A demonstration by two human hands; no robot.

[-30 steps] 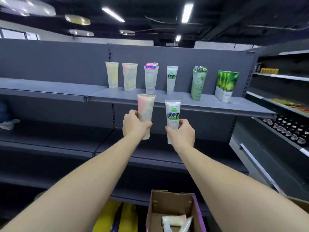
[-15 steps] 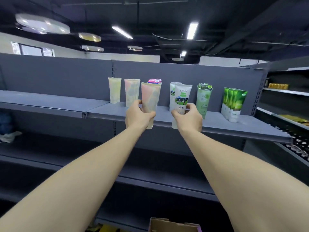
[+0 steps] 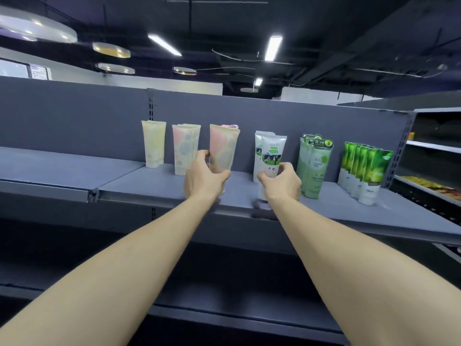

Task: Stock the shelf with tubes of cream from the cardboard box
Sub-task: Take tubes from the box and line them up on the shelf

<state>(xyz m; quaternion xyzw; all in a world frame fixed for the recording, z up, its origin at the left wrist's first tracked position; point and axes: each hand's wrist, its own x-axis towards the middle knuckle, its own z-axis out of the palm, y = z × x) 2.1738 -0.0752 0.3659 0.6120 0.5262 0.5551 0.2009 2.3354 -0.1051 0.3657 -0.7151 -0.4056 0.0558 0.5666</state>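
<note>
At centre frame we see the left hand [image 3: 203, 174] with its fingers wrapped round a pink tube [image 3: 222, 148], held upright over the grey shelf [image 3: 139, 179]. Just right of centre, the right hand [image 3: 282, 182] pinches the lower part of a white tube with a cow label [image 3: 272, 156], standing just in front of matching tubes. Further right stand pale green tubes [image 3: 315, 163] and bright green tubes [image 3: 366, 171]; left of the hands, a yellow tube [image 3: 153, 143]. The cardboard box is out of view.

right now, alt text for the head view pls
Two bare arms reach to a grey shelf: the left hand grips a pink tube, the right hand a white tube, both upright, among standing rows of cream tubes.
</note>
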